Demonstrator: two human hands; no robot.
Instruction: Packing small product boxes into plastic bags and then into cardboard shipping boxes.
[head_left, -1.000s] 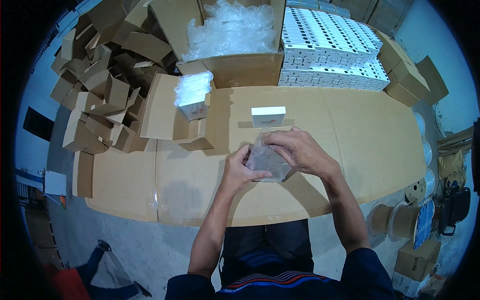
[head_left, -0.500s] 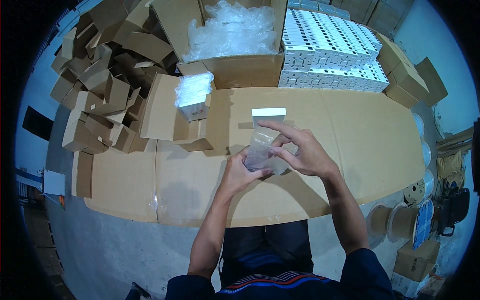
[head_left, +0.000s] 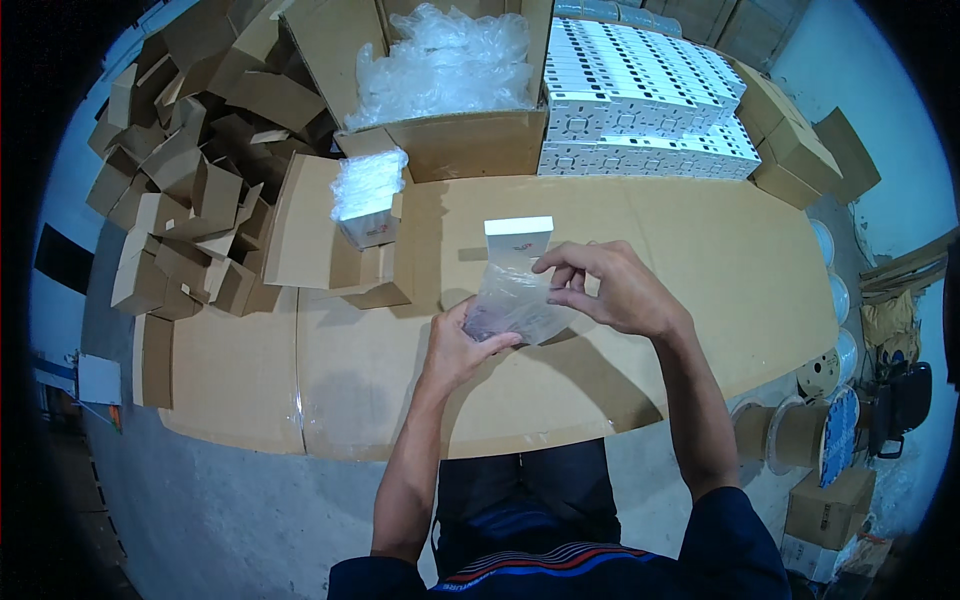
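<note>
Lifted higher since before, clear crinkled plastic bag (head_left: 515, 305), both hands (head_left: 610, 290) pinching

Contents of the clear plastic bag (head_left: 512, 305) stay blurred behind its film and the left hand (head_left: 458, 347). At twelve o'clock, the open carton (head_left: 440, 90) is cut by the frame's edge.

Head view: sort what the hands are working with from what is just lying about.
In hand:
- clear plastic bag, held by left hand and right hand
- small white box, just beyond the bag

Lying about:
- open carton of plastic bags
- stacked white boxes
- pile of empty cardboard boxes
- tape rolls
- bag-topped white box
</note>
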